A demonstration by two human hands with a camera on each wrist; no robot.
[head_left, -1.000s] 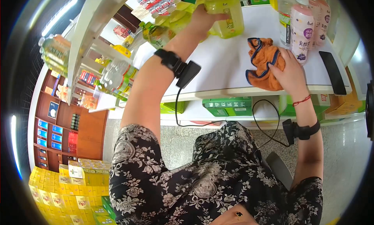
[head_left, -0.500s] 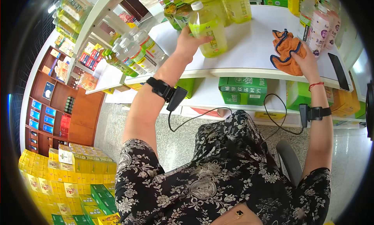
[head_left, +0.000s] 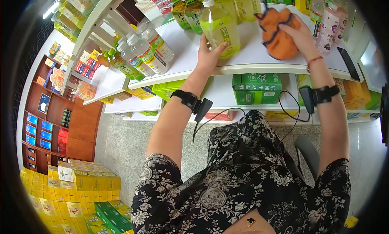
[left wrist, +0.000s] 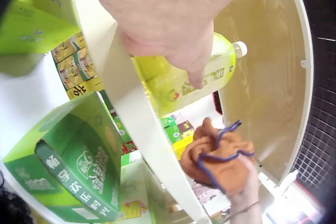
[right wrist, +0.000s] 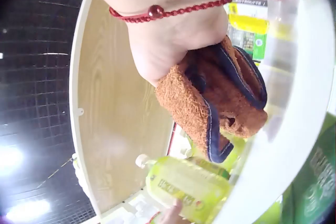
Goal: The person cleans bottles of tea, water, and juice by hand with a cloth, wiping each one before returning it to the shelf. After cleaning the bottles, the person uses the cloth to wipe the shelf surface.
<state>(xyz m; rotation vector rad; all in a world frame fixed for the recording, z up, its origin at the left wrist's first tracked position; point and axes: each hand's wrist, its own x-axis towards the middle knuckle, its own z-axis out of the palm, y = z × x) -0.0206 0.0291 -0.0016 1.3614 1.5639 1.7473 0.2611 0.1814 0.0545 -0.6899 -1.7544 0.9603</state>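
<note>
My left hand (head_left: 209,56) grips the lower part of a large yellow-green drink bottle (head_left: 219,29) with a white cap, which stands upright near the shelf's front edge. In the left wrist view the thumb lies across the label of the bottle (left wrist: 210,79). Bunched in my right hand (head_left: 302,36) is an orange cloth (head_left: 279,41) with dark blue edging, held just right of the bottle. The right wrist view shows the cloth (right wrist: 184,100) hanging in folds below the palm, the fingertips hidden by it.
More yellow-green bottles (head_left: 248,7) and green tea bottles (head_left: 194,16) stand behind. Pink bottles (head_left: 329,29) and a black phone-like slab (head_left: 348,63) are at the right of the white shelf (head_left: 253,57). Clear bottles (head_left: 149,51) fill the left shelf; green cartons (head_left: 257,89) sit below.
The left hand first reached among the back bottles, then brought one bottle to the front edge. The right hand has lifted the cloth and moved it left toward that bottle.
</note>
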